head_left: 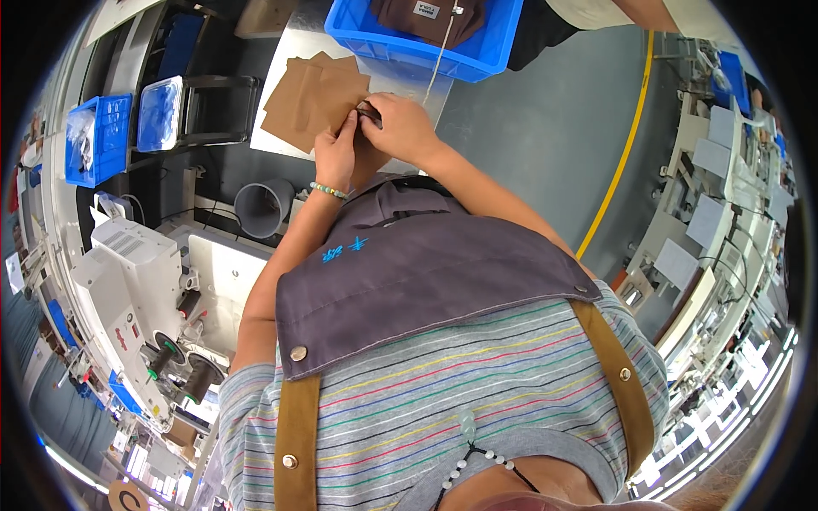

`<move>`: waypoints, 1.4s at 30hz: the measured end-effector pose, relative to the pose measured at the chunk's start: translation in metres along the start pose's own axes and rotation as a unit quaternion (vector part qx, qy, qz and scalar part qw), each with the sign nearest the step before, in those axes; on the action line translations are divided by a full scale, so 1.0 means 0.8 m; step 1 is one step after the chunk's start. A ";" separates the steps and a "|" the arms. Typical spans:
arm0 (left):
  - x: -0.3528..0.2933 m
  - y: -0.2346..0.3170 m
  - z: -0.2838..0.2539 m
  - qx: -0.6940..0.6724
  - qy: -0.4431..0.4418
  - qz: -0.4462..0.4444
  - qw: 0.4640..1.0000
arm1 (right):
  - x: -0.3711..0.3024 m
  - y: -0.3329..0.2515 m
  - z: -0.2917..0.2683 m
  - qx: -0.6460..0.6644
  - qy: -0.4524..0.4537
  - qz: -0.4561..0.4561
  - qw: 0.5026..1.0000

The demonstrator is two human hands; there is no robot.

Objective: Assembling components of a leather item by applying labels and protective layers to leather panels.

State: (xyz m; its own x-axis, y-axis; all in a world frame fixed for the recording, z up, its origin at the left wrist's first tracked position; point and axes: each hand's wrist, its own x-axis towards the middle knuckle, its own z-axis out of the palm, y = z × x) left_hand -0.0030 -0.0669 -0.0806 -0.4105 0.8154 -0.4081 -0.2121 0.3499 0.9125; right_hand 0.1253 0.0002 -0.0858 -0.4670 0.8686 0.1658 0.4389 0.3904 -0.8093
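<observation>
My left hand (336, 159), with a beaded bracelet at the wrist, has its thumb and fingers closed at the edge of a small dark brown piece (369, 111). From the other side my right hand (399, 128) bends its fingers round the same piece, and the two hands nearly touch. What the piece is exactly I cannot make out, as the fingers cover most of it. Beside and under the hands lie several overlapping flat brown sheets (308, 104) on a pale worktable (294, 49). Below the hands, a brown sheet (368, 162) reaches down toward my apron.
A blue bin (477, 70) holding dark brown goods stands at the table's far end; a person is beside it. To the left are a stool (160, 115), another blue bin (128, 128), a grey waste bin (262, 209) and a white sewing machine (136, 255). A yellow line (626, 162) crosses the floor.
</observation>
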 end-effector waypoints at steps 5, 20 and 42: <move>0.019 -0.029 -0.021 0.224 -0.002 0.110 0.968 | 0.010 0.018 0.003 -0.107 -0.044 0.042 0.992; 0.051 -0.067 -0.075 0.224 0.177 0.073 0.955 | 0.020 0.117 -0.008 0.122 -0.093 0.293 0.944; 0.065 -0.062 -0.032 0.115 0.127 0.053 0.984 | 0.041 0.065 0.069 0.022 -0.102 0.187 0.977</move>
State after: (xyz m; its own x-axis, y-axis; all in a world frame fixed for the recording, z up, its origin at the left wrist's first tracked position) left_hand -0.0364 -0.0534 -0.1480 -0.6344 0.7213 -0.2778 0.0387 0.3885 0.9206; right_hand 0.0908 0.0322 -0.1537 -0.4260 0.8672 -0.2578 0.5769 0.0409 -0.8158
